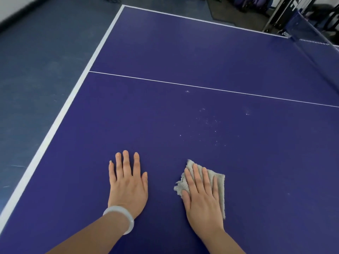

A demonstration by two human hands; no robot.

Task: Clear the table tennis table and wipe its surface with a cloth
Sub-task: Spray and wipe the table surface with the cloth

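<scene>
A sports room: blue table tennis table [183, 52] with net [311, 40], blue floor [36, 70], perhaps gym gear [282, 15] behind

- Blue desk [165, 52], white border stripe, thin white line across it.
- Grey cloth [221, 191] lies flat near the front, right hand [201, 197] pressing on it.
- Left hand [128, 184] flat just beside.
- Pale specks [207, 121] beyond the cloth.
</scene>
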